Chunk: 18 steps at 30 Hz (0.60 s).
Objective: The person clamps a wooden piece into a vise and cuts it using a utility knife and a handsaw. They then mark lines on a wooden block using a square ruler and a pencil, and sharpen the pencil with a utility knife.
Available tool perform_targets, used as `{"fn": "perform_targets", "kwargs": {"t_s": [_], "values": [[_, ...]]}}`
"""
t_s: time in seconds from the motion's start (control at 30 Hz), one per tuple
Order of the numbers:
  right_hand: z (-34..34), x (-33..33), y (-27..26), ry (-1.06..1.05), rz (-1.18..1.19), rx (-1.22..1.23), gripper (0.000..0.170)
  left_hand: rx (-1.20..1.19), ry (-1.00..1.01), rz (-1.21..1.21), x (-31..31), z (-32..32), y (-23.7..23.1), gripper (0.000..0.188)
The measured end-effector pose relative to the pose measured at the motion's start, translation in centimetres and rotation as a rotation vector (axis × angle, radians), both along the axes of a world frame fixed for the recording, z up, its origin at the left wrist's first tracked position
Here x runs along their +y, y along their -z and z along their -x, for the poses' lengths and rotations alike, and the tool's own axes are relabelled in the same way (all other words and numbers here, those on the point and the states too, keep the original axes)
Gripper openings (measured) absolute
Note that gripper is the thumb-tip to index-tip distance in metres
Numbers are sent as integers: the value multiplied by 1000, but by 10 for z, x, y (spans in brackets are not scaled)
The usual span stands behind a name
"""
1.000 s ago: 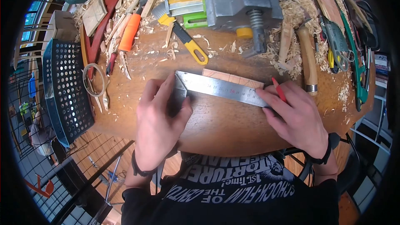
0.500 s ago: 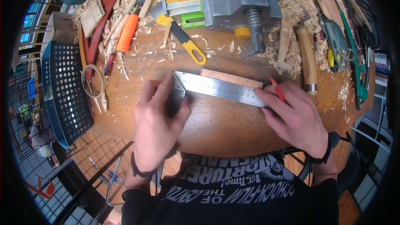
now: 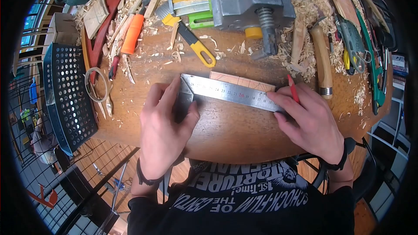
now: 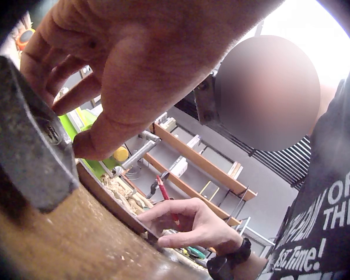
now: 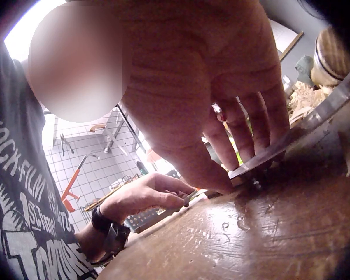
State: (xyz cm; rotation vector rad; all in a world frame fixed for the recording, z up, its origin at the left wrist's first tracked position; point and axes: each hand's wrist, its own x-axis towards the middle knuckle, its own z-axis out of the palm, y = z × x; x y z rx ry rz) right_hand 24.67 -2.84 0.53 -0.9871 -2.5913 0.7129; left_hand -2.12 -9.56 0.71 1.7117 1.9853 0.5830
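Observation:
A steel try square lies on the wooden bench, its ruled blade [image 3: 226, 92] slanting down to the right in the head view. My left hand [image 3: 163, 126] grips its thick metal stock [image 4: 29, 140], thumb on the near side. Along the blade's far edge shows a small wood strip [image 3: 241, 81] with pencil lines drawn on it. My right hand [image 3: 311, 124] pinches the blade's right end between thumb and fingers, hiding that end. A red pencil [image 3: 293, 89] sticks up between the fingers of the same hand.
Beyond the hands stand a grey vise [image 3: 257, 6] and a yellow-black brush [image 3: 196, 43]. To the left are an orange-handled tool [image 3: 133, 34], a tape roll [image 3: 96, 85] and a perforated basket [image 3: 69, 95]. A wooden-handled tool [image 3: 321, 61] lies at right among shavings.
The red pencil has shifted slightly away and to the right, standing a bit steeper between the right fingers. Both hands and the try square have hardly moved.

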Motion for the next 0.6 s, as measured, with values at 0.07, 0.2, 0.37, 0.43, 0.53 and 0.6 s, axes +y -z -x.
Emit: {"fn": "perform_targets", "kwargs": {"t_s": [0.07, 0.2, 0.37, 0.43, 0.53, 0.6], "values": [[0, 0, 0, 0, -1, 2, 37, -10, -7, 6, 0, -1, -1, 49], [0, 0, 0, 5, 9, 0, 37, 10, 6, -2, 0, 0, 0, 49], [-1, 0, 1, 1, 10, 7, 37, 28, 16, -14, -1, 1, 1, 49], [-1, 0, 2, 11, 0, 13, 37, 21, 10, -14, -2, 1, 2, 49], [0, 0, 0, 2, 13, 1, 37, 30, 7, -20, -3, -1, 2, 49], [1, -2, -1, 19, 39, -19, 39, 46, 10, -27, -4, -1, 2, 49]]}}
